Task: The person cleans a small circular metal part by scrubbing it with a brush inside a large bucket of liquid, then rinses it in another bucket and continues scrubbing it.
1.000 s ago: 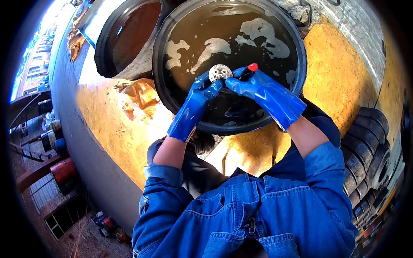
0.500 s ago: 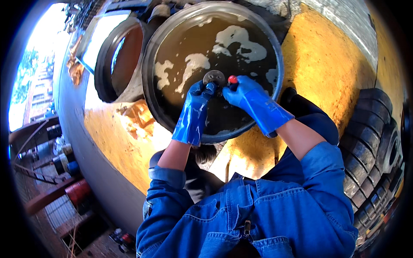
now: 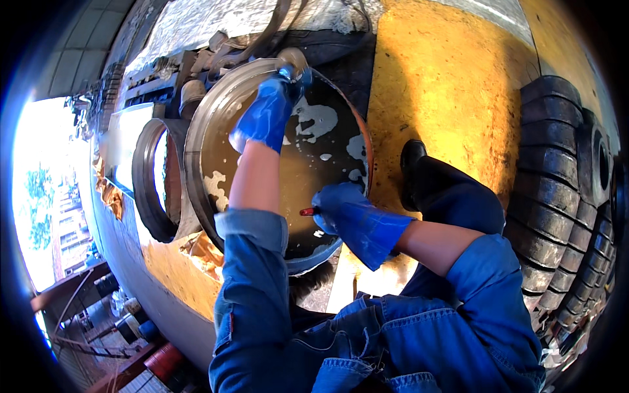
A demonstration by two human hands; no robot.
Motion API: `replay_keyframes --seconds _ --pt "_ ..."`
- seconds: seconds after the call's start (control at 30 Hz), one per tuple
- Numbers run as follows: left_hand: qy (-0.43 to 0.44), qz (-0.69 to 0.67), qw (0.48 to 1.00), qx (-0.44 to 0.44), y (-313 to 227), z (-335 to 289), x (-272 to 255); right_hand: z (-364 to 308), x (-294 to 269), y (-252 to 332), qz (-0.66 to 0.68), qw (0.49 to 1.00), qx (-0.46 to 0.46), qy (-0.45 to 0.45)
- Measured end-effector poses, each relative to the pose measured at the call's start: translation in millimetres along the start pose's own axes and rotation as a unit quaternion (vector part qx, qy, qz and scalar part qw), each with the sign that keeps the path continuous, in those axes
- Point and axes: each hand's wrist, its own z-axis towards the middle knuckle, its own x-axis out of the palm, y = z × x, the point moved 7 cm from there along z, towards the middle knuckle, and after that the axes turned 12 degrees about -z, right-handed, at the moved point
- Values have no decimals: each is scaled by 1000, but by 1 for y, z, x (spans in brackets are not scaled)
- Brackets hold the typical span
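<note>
A large round tub (image 3: 193, 141) of murky brown liquid with patches of pale foam stands before me. My left hand (image 3: 283, 88), in a blue rubber glove, reaches to the tub's far rim. Its fingers are blurred by motion, next to a round grey-brown piece (image 3: 293, 57); I cannot make out whether they grip it. My right hand (image 3: 339, 206), also gloved in blue, hovers over the near right part of the liquid. It is closed around a tool with a red handle (image 3: 306, 211), whose other end is hidden by the glove.
Left of the tub stands an upright metal ring (image 3: 139, 180). Crumpled brown paper (image 3: 202, 254) lies near the tub's left side. Dirty metal parts (image 3: 192, 92) and a dark bent strap (image 3: 272, 33) lie beyond it. Thick black ribbed rubber pieces (image 3: 547, 190) are stacked at the right.
My left hand has moved from the tub's middle to its far rim, away from my right hand. The right hand still holds the red-handled tool. My view has shifted.
</note>
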Motion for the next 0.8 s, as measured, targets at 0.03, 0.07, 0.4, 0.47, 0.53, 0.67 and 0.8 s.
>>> replay_keyframes --seconds 0.03,0.07,0.4,0.47,0.53,0.67,0.8 --pt "-39 45 998 -16 -1 2 0 2 -1 4 -20 999 4 33" --pt "-48 133 990 -22 -2 9 -10 0 -13 9 -36 998 4 59" --pt "-92 667 740 1 -44 27 -51 12 10 15 131 979 -80 -132" --pt "-14 787 616 25 -42 18 -44 11 17 16 137 982 -83 -100" --pt "-44 537 842 4 -20 -2 9 4 -6 -2 62 998 -6 28" --pt "-81 217 972 44 -42 -26 -15 14 2 3 266 963 33 43" --pt "-81 209 974 31 -48 -58 -3 63 50 -47 250 952 -24 -173"
